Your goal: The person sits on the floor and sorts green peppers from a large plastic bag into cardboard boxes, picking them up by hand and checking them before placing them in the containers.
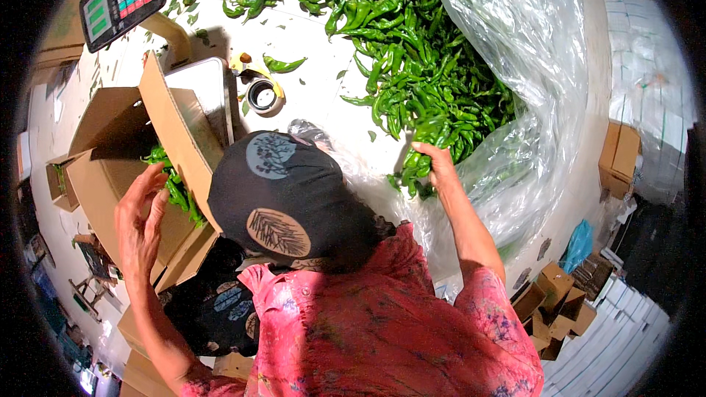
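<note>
At the right, the fingers of my right hand [440, 165] are closed around some long green chili peppers [419, 163], at the near edge of a large heap of the same peppers [412, 37]. My left hand [141, 209] is over an open cardboard box [110, 187], fingers apart and nothing visibly gripped. Just beside those fingers, green peppers [179, 190] lie inside the box, partly hidden by its raised flap [173, 121].
Behind the box stands a scale with a keypad display [125, 0] and a metal pan [209, 88]. A tape dispenser [263, 94] and a loose pepper [284, 65] lie near it. Clear plastic sheeting [529, 66] borders the heap. Cardboard boxes [555, 301] sit at the lower right.
</note>
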Action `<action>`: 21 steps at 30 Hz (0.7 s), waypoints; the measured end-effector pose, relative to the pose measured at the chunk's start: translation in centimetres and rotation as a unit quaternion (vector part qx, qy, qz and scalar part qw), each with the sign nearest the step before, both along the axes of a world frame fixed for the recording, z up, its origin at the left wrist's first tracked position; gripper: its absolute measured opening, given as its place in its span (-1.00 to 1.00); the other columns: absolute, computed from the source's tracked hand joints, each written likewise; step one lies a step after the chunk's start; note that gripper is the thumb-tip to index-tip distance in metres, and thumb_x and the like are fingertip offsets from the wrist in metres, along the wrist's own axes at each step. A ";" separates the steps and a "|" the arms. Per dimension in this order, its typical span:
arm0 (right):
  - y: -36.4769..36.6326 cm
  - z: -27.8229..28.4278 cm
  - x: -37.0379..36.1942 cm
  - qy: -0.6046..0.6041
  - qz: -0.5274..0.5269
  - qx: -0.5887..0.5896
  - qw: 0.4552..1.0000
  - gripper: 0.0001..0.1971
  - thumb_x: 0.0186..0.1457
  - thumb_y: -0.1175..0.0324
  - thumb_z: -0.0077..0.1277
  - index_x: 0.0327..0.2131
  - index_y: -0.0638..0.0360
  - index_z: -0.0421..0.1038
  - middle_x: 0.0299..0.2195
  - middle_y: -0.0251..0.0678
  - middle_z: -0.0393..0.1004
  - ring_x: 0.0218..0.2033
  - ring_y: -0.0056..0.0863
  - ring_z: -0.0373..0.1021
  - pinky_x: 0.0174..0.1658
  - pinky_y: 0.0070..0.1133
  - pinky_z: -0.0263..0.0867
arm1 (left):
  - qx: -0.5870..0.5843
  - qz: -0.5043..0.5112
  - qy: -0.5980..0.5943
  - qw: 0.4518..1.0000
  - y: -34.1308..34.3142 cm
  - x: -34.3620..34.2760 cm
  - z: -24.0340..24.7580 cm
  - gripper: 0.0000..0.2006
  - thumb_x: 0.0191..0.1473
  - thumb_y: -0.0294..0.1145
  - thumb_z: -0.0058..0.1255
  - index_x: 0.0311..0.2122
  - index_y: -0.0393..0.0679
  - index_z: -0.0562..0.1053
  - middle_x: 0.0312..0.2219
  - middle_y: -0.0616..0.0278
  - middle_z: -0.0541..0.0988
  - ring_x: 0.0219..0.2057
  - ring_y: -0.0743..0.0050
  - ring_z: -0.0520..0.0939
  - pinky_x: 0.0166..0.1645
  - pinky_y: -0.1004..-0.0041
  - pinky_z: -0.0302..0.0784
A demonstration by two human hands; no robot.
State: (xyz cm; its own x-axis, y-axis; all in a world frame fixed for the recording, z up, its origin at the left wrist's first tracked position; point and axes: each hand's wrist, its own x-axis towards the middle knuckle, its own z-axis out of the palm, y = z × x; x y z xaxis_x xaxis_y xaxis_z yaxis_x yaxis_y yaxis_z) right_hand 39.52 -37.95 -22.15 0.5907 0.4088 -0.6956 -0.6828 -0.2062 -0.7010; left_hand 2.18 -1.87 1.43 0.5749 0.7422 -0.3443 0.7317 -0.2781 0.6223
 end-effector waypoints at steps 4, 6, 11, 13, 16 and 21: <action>2.4 6.1 1.9 0.175 -0.010 0.163 0.971 -0.55 -0.02 0.46 0.09 -0.01 0.40 0.32 -0.27 -0.10 0.52 -0.30 -0.28 0.51 -0.12 -0.34 0.49 | -0.012 -0.030 -0.023 0.999 -0.1 1.0 2.0 -0.64 0.16 -0.40 0.00 0.06 -0.26 0.42 -0.16 0.00 0.59 -0.13 0.27 0.61 -0.01 0.34 0.48; 4.8 8.3 2.3 0.156 0.029 0.244 0.957 -0.33 -0.13 0.40 0.15 0.11 0.32 0.20 -0.20 -0.10 0.46 -0.33 -0.37 0.43 -0.07 -0.34 0.40 | -0.003 -0.035 -0.043 0.998 -0.1 1.4 2.9 -0.64 0.15 -0.42 0.00 0.05 -0.26 0.42 -0.17 -0.01 0.59 -0.14 0.27 0.61 -0.01 0.35 0.48; 12.8 16.7 1.8 0.161 0.132 0.348 0.914 -0.21 -0.33 0.38 0.18 0.12 0.18 0.20 -0.24 -0.22 0.33 -0.37 -0.48 0.31 -0.11 -0.42 0.29 | -0.073 -0.007 -0.133 0.988 -0.8 2.3 4.9 -0.64 0.12 -0.46 -0.02 0.04 -0.28 0.43 -0.17 0.01 0.60 -0.13 0.30 0.60 0.01 0.39 0.48; 16.4 19.5 0.8 0.177 0.157 0.407 0.882 -0.22 -0.33 0.49 0.12 0.13 0.27 0.22 -0.17 -0.05 0.50 -0.24 -0.27 0.47 -0.10 -0.37 0.39 | -0.092 0.003 -0.169 0.981 -1.0 1.9 5.5 -0.64 0.12 -0.46 -0.02 0.05 -0.28 0.43 -0.17 0.04 0.60 -0.11 0.34 0.59 0.04 0.38 0.46; 20.6 22.2 -0.6 0.175 0.223 0.442 0.851 -0.21 -0.32 0.53 0.12 0.15 0.29 0.19 -0.14 -0.02 0.49 -0.17 -0.24 0.48 -0.15 -0.40 0.42 | -0.160 0.019 -0.233 0.959 -1.3 2.3 6.3 -0.51 0.10 -0.33 0.06 0.13 -0.26 0.35 -0.09 0.05 0.55 -0.04 0.26 0.56 0.13 0.34 0.40; 27.6 30.9 -8.6 0.050 0.348 0.288 0.891 -0.32 -0.25 0.51 0.16 0.09 0.20 0.29 -0.11 -0.09 0.47 -0.40 -0.42 0.44 -0.17 -0.37 0.40 | -0.146 0.054 -0.380 0.912 -2.5 3.6 9.3 -0.10 -0.11 -0.32 0.22 0.34 -0.05 0.02 0.18 0.01 0.25 0.11 0.22 0.40 0.03 0.35 0.48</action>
State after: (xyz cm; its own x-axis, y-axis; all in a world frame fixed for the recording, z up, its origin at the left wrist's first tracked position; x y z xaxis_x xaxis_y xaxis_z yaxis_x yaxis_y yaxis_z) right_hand 30.92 -10.37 8.75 0.0018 0.9581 -0.2865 -0.5960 -0.2291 -0.7697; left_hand 5.76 -4.36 10.75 0.6586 0.7492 -0.0695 0.0716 0.0295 0.9970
